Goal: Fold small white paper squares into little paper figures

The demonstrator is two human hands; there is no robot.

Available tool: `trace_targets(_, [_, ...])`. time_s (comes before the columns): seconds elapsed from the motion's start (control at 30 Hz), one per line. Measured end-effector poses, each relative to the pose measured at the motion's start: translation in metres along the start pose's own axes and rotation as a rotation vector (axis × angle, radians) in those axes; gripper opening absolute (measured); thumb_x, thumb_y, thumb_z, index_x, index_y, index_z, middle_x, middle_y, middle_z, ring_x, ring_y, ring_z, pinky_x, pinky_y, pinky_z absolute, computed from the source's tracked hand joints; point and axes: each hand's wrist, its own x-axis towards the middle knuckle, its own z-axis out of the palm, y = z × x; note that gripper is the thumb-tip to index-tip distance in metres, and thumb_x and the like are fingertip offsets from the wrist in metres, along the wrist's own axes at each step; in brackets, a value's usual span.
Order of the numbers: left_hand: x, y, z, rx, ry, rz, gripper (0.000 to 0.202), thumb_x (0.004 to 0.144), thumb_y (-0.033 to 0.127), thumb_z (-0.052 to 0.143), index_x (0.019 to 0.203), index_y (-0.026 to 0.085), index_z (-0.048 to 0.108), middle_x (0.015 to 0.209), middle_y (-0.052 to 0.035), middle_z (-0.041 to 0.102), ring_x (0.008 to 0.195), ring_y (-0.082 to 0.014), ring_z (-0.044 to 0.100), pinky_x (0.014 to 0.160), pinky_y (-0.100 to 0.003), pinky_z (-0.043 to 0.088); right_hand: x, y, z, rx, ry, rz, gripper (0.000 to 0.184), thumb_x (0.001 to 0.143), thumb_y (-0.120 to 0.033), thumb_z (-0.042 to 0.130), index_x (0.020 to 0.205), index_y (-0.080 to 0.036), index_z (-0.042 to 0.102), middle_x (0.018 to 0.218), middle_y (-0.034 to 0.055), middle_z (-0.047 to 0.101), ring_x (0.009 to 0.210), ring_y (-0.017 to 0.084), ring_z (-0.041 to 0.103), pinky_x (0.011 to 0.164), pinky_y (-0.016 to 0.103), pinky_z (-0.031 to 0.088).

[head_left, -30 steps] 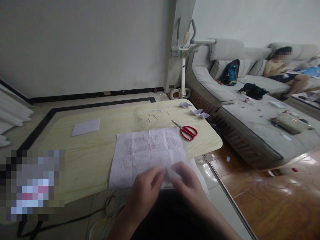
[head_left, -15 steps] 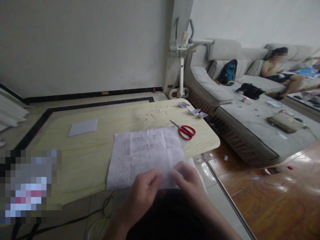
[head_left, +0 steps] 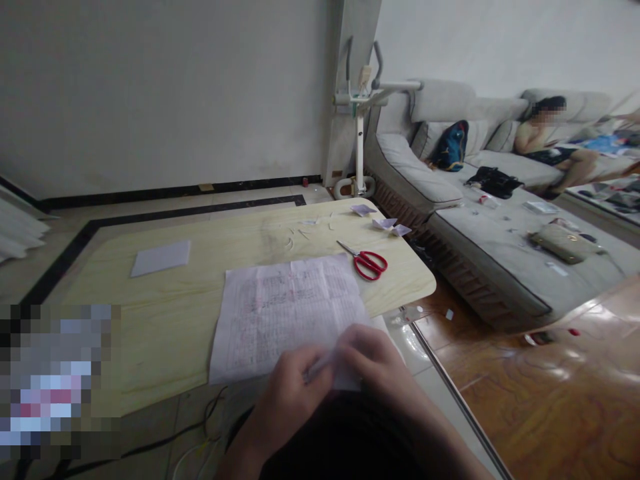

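My left hand [head_left: 299,381] and my right hand [head_left: 369,355] meet at the near edge of the table, both closed. Pinched between them is a small pale piece of paper [head_left: 318,365], mostly covered by the fingers and blurred. Under and beyond the hands lies a large creased printed sheet [head_left: 287,300], flat on the wooden tabletop [head_left: 165,320]. Red-handled scissors [head_left: 370,265] rest at the sheet's far right corner, blades slightly pointing away to the left.
Small folded paper shapes [head_left: 384,224] stand near the table's far right corner. Thin paper scraps [head_left: 303,231] lie beyond the sheet. A white paper stack or pad [head_left: 161,258] is at left. On the right, a grey sofa [head_left: 490,260] holds bags and a seated person.
My hands have come together from slightly apart, the right one moving left, and the small piece of paper is now between them. The view has shifted a little; the scissors and sheet stay put.
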Motion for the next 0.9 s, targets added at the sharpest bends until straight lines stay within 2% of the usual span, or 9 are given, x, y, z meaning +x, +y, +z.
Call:
trace_targets(0.23, [0.003, 0.000, 0.007, -0.131, 0.027, -0.082, 0.026, 0.089, 0.037, 0.058, 0.075, 0.018, 0.067, 0.061, 0.0018, 0.062, 0.060, -0.0156, 0.061, 0.053, -0.021, 0.045, 0.003, 0.007, 0.006, 0.125, 0.116, -0.004, 0.023, 0.081, -0.035, 0.064, 0.068, -0.019, 0.055, 0.060, -0.0044, 0.049, 0.054, 0.011, 0.043, 0.049, 0.022, 0.032])
trace_targets(0.3, [0.004, 0.000, 0.007, -0.150, 0.036, -0.058, 0.027, 0.089, 0.037, 0.057, 0.071, 0.018, 0.066, 0.060, 0.0009, 0.063, 0.060, -0.0158, 0.062, 0.054, -0.021, 0.046, 0.002, 0.005, 0.003, 0.123, 0.089, 0.002, 0.024, 0.082, -0.036, 0.065, 0.068, -0.019, 0.054, 0.060, -0.0045, 0.049, 0.055, 0.011, 0.043, 0.049, 0.022, 0.033])
trace_targets(0.4, [0.004, 0.000, 0.007, -0.182, 0.067, -0.037, 0.026, 0.088, 0.035, 0.056, 0.070, 0.018, 0.066, 0.059, 0.0006, 0.064, 0.058, -0.0162, 0.063, 0.053, -0.022, 0.047, 0.000, 0.000, -0.005, 0.048, -0.038, 0.019, 0.028, 0.085, -0.039, 0.064, 0.069, -0.019, 0.054, 0.062, -0.0033, 0.049, 0.059, 0.012, 0.045, 0.051, 0.022, 0.035])
trace_targets(0.5, [0.003, 0.000, 0.007, -0.217, 0.051, -0.040, 0.023, 0.086, 0.036, 0.057, 0.072, 0.020, 0.067, 0.058, 0.0007, 0.065, 0.055, -0.0171, 0.065, 0.051, -0.023, 0.049, -0.002, -0.001, -0.009, 0.000, -0.125, 0.021, 0.032, 0.086, -0.042, 0.064, 0.067, -0.019, 0.051, 0.062, -0.0040, 0.045, 0.060, 0.012, 0.042, 0.051, 0.021, 0.035])
trace_targets(0.73, [-0.002, 0.005, 0.013, -0.311, 0.121, -0.035, 0.028, 0.086, 0.038, 0.056, 0.065, 0.021, 0.063, 0.056, 0.0009, 0.063, 0.053, -0.0169, 0.064, 0.049, -0.024, 0.050, -0.004, 0.013, -0.003, 0.110, -0.117, 0.061, 0.037, 0.087, -0.049, 0.063, 0.068, -0.021, 0.046, 0.065, -0.0026, 0.046, 0.062, 0.014, 0.046, 0.053, 0.023, 0.037])
trace_targets(0.9, [-0.001, 0.007, 0.009, -0.249, 0.109, -0.016, 0.029, 0.088, 0.038, 0.056, 0.066, 0.020, 0.062, 0.059, 0.0010, 0.060, 0.056, -0.0162, 0.063, 0.050, -0.023, 0.050, -0.004, 0.013, 0.001, 0.148, -0.074, 0.075, 0.040, 0.086, -0.053, 0.063, 0.069, -0.021, 0.045, 0.066, -0.0031, 0.044, 0.062, 0.014, 0.044, 0.054, 0.023, 0.036])
